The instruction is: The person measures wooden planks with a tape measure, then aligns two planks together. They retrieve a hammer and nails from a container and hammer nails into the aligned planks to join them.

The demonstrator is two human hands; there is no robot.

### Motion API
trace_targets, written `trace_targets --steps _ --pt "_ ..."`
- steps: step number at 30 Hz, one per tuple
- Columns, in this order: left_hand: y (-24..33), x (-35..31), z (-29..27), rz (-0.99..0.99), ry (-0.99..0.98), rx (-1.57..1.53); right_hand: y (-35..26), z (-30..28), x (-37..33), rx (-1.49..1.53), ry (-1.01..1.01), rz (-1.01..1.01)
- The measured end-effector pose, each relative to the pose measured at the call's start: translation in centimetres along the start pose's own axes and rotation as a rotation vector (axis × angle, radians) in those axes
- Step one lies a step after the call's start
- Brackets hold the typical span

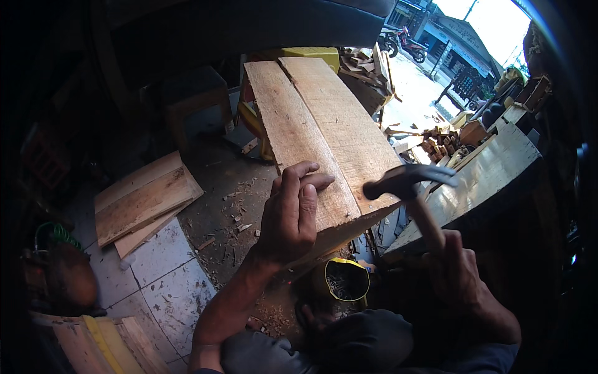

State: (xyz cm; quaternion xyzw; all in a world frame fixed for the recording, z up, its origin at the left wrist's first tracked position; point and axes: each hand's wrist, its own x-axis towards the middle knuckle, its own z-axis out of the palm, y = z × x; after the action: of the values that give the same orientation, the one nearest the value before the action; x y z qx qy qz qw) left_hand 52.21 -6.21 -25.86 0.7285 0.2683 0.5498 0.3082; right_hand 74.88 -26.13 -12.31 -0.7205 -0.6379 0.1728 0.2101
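My right hand [458,268] is closed around the wooden handle of a claw hammer [430,227]. The hammer's dark head, slightly blurred, hangs over the near right corner of a wooden box-like piece [355,118]. Two light planks lie side by side on top of that piece, with a narrow seam along their length. At its near left edge is my left hand [289,212], fingers bent loosely over the planks, thumb apart from them. Nothing shows between those fingers; I cannot tell how firmly they touch the wood. No nail is visible under the hammer.
A yellow-rimmed container [347,279] of small dark pieces, perhaps nails, stands below the wood. Loose boards [146,193] lie on the floor at left. A large pale panel [479,177] leans at right, near piled offcuts [442,142]. Shavings litter the floor.
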Motion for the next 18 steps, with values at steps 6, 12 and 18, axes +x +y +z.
trace_targets --steps 6,12,18 --pt "0.2 -0.5 -2.1 0.004 0.01 0.12 -1.6 -0.3 2.7 -0.275 0.03 -0.241" --pt "0.3 -1.2 -1.8 0.005 0.004 0.124 -0.2 0.3 2.3 -0.177 -0.171 -0.102" --pt "1.0 -0.9 -1.0 -0.05 -0.001 -0.066 2.3 0.7 0.2 -0.12 -0.129 0.071"
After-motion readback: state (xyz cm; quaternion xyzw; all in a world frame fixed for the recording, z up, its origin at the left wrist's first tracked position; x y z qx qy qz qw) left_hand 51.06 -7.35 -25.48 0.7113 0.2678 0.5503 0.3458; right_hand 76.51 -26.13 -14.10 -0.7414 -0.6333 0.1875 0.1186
